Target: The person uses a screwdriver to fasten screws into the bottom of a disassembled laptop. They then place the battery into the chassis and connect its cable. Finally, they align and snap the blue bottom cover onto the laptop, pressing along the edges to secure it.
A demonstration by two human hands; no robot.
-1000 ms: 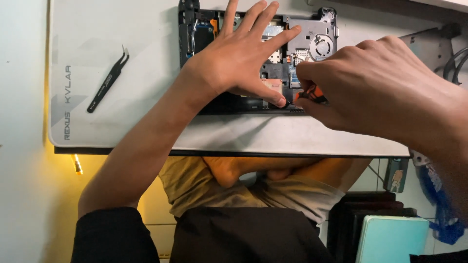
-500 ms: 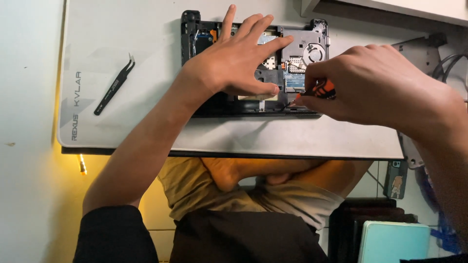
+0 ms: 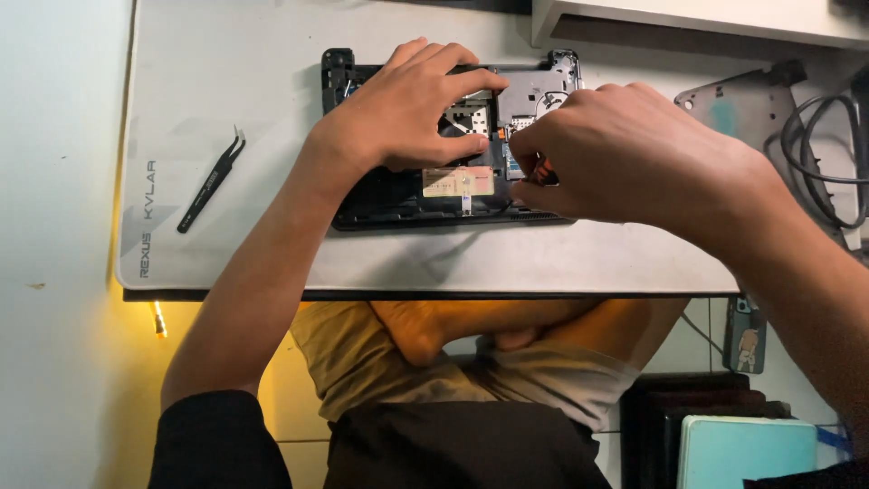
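Observation:
An opened black laptop base [image 3: 380, 206] lies on a grey desk mat [image 3: 272, 254], its circuit boards and metal fan housing [image 3: 534, 89] exposed. My left hand [image 3: 403, 109] rests flat on the base's left half, fingers curled over the inner parts. My right hand [image 3: 625, 154] hovers over the base's right side, fingers pinched around a small orange-handled tool [image 3: 541, 170] whose tip is hidden. A tan label [image 3: 458, 181] shows between the two hands.
Black tweezers [image 3: 213, 179] lie on the mat at the left. A grey metal bracket [image 3: 751, 109] and black cables [image 3: 828, 154] sit at the right. A white shelf edge [image 3: 688, 16] runs along the top. My folded legs show below the desk edge.
My left hand's fingers have curled in from a spread pose. My right hand has shifted left over the base, covering more of the orange tool. The camera view has drifted.

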